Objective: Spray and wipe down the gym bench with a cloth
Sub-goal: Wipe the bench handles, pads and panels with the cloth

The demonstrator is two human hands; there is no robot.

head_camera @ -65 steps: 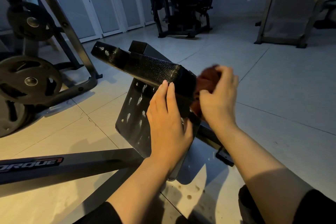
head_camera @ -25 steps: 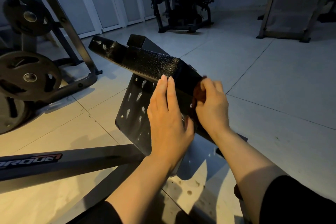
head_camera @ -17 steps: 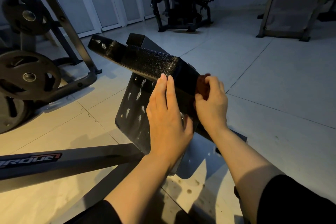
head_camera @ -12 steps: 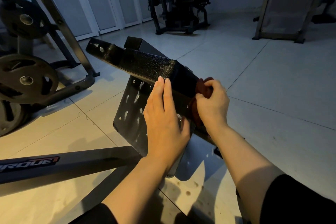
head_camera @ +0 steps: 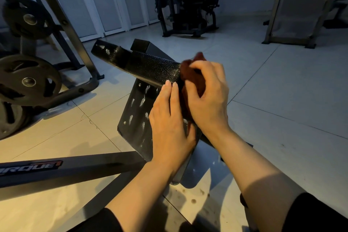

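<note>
The right hand has climbed from the pad's lower side to its top end, fingers curled round the red cloth bunched against the bench pad. The left hand stays flat, bracing it. Wiping continues; droplets remain on the left panel.

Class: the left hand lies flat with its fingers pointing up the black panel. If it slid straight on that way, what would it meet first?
Most likely the underside edge of the black textured pad: the left hand has its fingertips just below it.
</note>
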